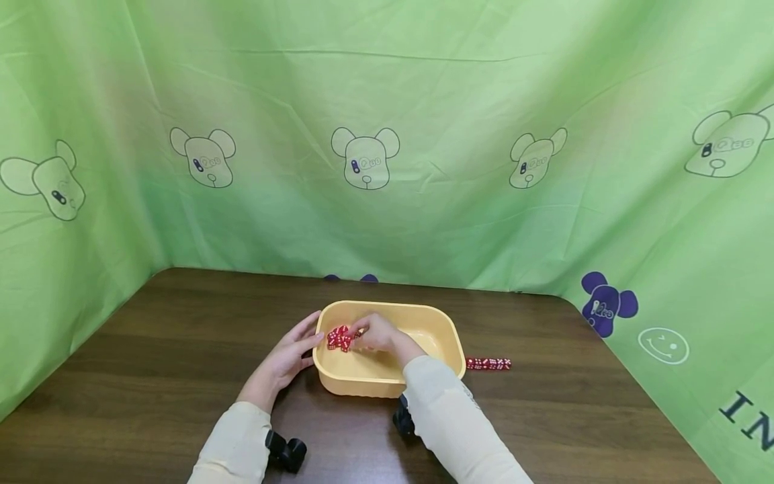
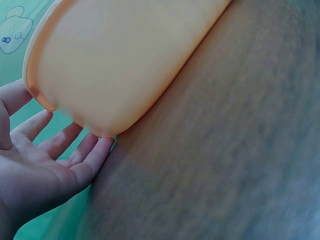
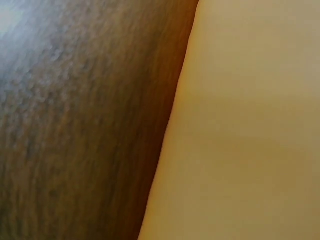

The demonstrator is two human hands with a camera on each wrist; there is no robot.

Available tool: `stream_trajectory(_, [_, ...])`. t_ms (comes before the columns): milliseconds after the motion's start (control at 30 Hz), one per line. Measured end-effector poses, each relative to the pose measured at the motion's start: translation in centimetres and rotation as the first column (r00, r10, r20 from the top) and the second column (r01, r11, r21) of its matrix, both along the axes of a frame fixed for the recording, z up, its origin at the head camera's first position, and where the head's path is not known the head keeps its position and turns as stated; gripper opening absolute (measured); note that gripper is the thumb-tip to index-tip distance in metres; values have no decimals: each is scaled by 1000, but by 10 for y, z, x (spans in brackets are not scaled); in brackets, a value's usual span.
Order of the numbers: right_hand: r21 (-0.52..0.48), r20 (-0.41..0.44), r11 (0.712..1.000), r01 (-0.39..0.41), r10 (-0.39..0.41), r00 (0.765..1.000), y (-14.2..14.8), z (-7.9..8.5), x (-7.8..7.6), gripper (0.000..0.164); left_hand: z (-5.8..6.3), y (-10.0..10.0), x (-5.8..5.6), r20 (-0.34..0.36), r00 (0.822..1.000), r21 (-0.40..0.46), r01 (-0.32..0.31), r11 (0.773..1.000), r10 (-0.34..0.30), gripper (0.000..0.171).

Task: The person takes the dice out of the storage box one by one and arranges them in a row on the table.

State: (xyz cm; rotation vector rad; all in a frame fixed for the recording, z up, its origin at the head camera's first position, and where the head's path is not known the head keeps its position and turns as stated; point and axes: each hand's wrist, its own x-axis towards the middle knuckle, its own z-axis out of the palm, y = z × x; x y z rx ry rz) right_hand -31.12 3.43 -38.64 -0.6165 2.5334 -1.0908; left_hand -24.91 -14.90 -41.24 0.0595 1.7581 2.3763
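A yellow plastic tub (image 1: pixel 387 383) stands on the table, with a small heap of red dice (image 1: pixel 340 338) with white pips inside its left end. My left hand (image 1: pixel 291 353) is at the tub's left end, thumb at the rim and fingers spread. In the left wrist view, the left hand's fingertips (image 2: pixel 102 142) touch the outer wall of the tub (image 2: pixel 120 65). My right hand (image 1: pixel 377 333) reaches down into the tub, its curled fingers pinching at dice on the heap's right side. The right wrist view shows only the tub's wall (image 3: pixel 250 125) and the table.
Right of the tub, a straight row of red dice (image 1: pixel 488 364) lies on the brown wooden table (image 1: pixel 544 417), its left end meeting the tub's edge in this view. A green cloth (image 1: pixel 375 222) with bear drawings hangs around the table's back and sides.
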Motion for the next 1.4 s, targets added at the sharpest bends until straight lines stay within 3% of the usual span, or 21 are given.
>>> stream_trajectory(267, [40,-23,996,-75,76,997,-1,0,2,25,0,-1,1,-18,1000,-4,16,1000,-16,54])
stream_trajectory(600, [56,-51,994,-92,95,994,-3,2,1,17,2,-1,0,-20,1000,7,5,1000,-5,55])
stream_trajectory(1133, [12,-26,995,-95,96,995,1,4,5,15,0,1,1,-14,1000,12,1,1000,-1,53])
stream_trajectory(1400, [-80,12,993,-84,85,996,6,7,5,16,-1,1,1,-14,1000,10,-9,1000,9,53])
